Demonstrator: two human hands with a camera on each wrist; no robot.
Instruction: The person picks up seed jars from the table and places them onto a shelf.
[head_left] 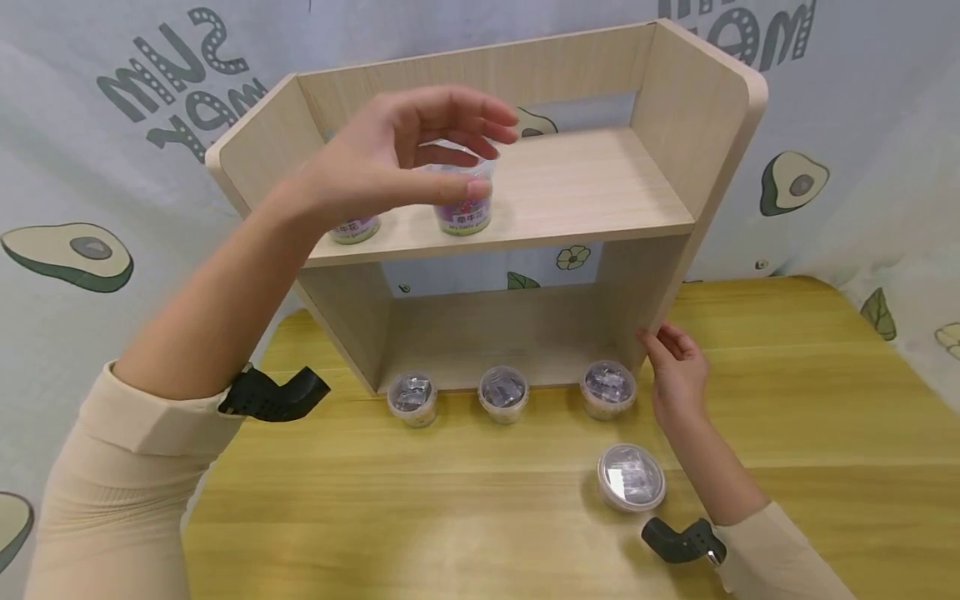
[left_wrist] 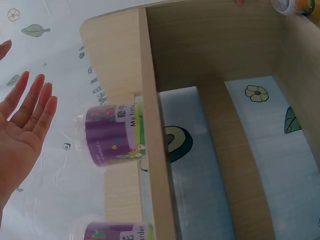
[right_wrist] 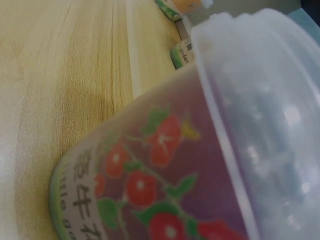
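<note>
My left hand (head_left: 420,150) hovers at the upper board of a pale wooden shelf (head_left: 570,187), thumb in front of a purple plastic cup (head_left: 463,218). The left wrist view shows this left hand (left_wrist: 22,120) with fingers spread, apart from the purple cup (left_wrist: 115,134). A second purple cup (head_left: 356,230) is partly hidden behind my left wrist. With thumb and fingers, my right hand (head_left: 678,375) grips the front edge of the shelf's right side panel. Nearby on the table stands a lidded cup (head_left: 632,477); close up its label (right_wrist: 165,185) shows red flowers on purple.
Along the shelf's lower front edge stand three lidded cups: a left one (head_left: 412,398), a middle one (head_left: 503,393) and a right one (head_left: 607,388). The shelf is on a yellow wooden table (head_left: 420,508). Behind hangs a patterned cloth (head_left: 840,108).
</note>
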